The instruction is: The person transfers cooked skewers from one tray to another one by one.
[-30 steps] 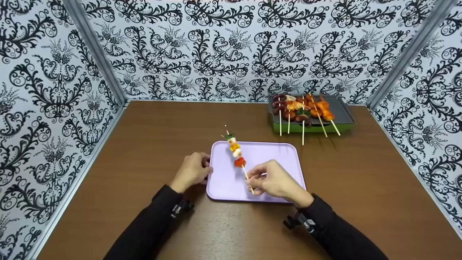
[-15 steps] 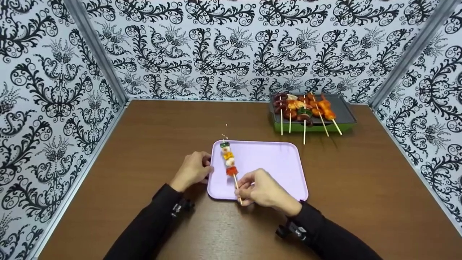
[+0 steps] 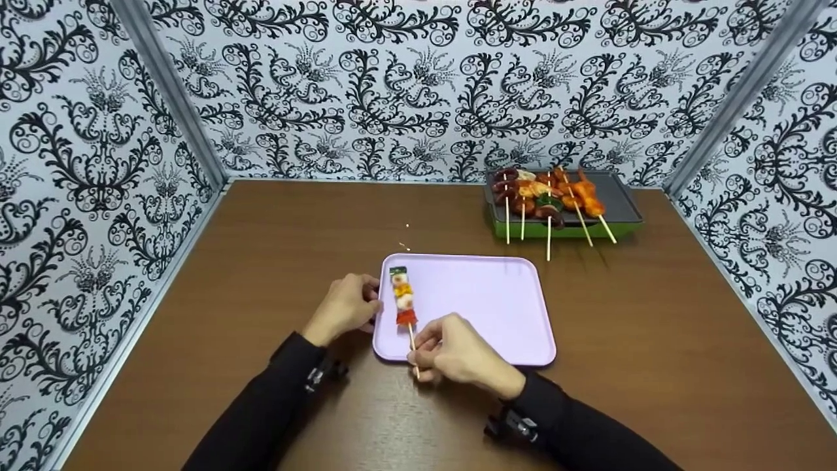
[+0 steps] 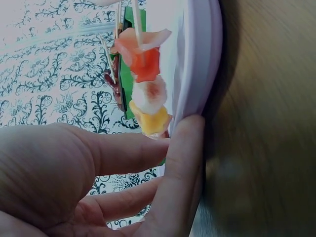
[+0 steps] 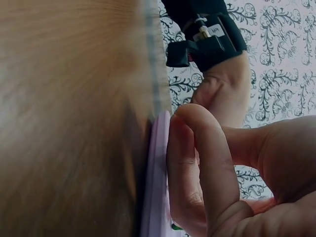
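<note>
A lilac tray (image 3: 484,294) lies on the brown table, its left rim pinched by my left hand (image 3: 343,304). In the left wrist view the thumb and a finger (image 4: 183,148) meet at that rim. My right hand (image 3: 458,350) holds the bare stick end of a skewer (image 3: 404,301) over the tray's left side. Green, white, yellow and red pieces are threaded on it, with the red piece (image 4: 145,64) nearest my right hand. Whether the pieces touch the tray is unclear. Curled fingers hide the stick in the right wrist view.
At the back right stands a green grill box (image 3: 569,230) with a dark plate (image 3: 618,196). Several loaded skewers (image 3: 546,196) lie on it, their sticks jutting over the front edge. Tiny crumbs (image 3: 405,246) lie behind the tray. Patterned walls enclose the table.
My right hand has moved left and toward me with the skewer, which has come down over the tray's left side and turned more upright in the view. The left hand stays at the rim.
</note>
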Demonstrator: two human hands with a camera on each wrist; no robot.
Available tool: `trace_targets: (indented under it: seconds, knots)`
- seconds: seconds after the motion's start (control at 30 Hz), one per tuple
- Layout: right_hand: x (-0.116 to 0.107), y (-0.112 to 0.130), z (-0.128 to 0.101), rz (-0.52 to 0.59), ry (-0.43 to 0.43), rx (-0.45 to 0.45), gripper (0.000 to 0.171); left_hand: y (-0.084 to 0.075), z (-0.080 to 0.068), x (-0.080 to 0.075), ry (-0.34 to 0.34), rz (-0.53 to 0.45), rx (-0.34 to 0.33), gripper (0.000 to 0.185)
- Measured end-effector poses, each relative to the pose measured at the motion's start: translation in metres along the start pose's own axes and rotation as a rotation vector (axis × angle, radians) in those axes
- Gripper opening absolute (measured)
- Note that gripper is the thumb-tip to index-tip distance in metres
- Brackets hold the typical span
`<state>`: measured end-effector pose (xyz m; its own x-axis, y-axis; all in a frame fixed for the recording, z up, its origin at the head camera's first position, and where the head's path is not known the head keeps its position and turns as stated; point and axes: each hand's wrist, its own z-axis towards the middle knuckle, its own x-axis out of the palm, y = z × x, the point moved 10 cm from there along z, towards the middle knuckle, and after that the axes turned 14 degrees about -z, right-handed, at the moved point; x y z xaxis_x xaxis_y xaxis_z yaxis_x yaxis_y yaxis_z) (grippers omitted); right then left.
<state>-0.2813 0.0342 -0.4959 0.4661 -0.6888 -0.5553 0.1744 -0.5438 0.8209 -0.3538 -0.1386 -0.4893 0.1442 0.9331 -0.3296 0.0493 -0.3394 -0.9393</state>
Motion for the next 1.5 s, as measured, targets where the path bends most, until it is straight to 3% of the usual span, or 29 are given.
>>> trace_targets:
  seconds: [0.5,0.7,0.9,1.3,1.5]
  knots:
    - [0.018,0.012,0.010,0.141,0.031,0.035,0.014,-0.003,0.002,-0.002,-0.004,-0.030,-0.011,0.035]
    - [0.018,0.010,0.012,0.110,0.028,0.048,0.014,-0.003,0.004,-0.001,0.006,-0.020,0.006,0.036]
    - [0.018,0.006,0.012,0.149,0.053,0.069,0.012,-0.004,0.003,0.000,0.008,-0.015,0.011,0.036]
    - [-0.001,0.010,0.011,0.068,0.026,0.029,0.012,0.002,-0.001,0.000,0.004,-0.017,-0.027,0.037]
    - [-0.020,0.014,0.012,0.029,-0.012,-0.001,0.022,0.003,-0.001,0.000,0.002,-0.033,-0.043,0.038]
